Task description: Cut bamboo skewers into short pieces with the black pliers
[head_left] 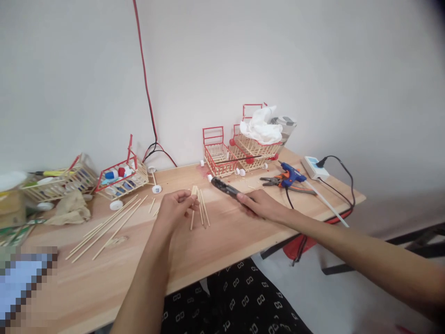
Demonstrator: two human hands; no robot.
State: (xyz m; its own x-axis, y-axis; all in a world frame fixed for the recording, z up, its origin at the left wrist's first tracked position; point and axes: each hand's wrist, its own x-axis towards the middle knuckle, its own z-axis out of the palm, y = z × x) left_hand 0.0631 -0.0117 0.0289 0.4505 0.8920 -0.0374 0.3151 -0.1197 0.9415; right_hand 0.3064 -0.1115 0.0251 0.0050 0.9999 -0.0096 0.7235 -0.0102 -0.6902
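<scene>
The thumb and fingers of my left hand (pixel 177 206) are closed at the top ends of some short wooden sticks (pixel 201 208). These sticks fan out toward me over the wooden table. My right hand (pixel 259 204) is wrapped round a long black tool (pixel 225 188), whose exact kind I cannot make out. Its far end points up and left, close to a small white piece (pixel 209 177). Longer wooden sticks (pixel 104 227) lie on the table left of my left hand.
Small stick-built carts with red trim (pixel 219 155) stand along the wall; one bears crumpled white material (pixel 262 125). Another cart (pixel 123 178) holds small bottles. Right are pliers (pixel 274 181), a blue glue gun (pixel 292 175) and a power strip (pixel 314 168). A pixelated patch (pixel 24 283) covers the lower left.
</scene>
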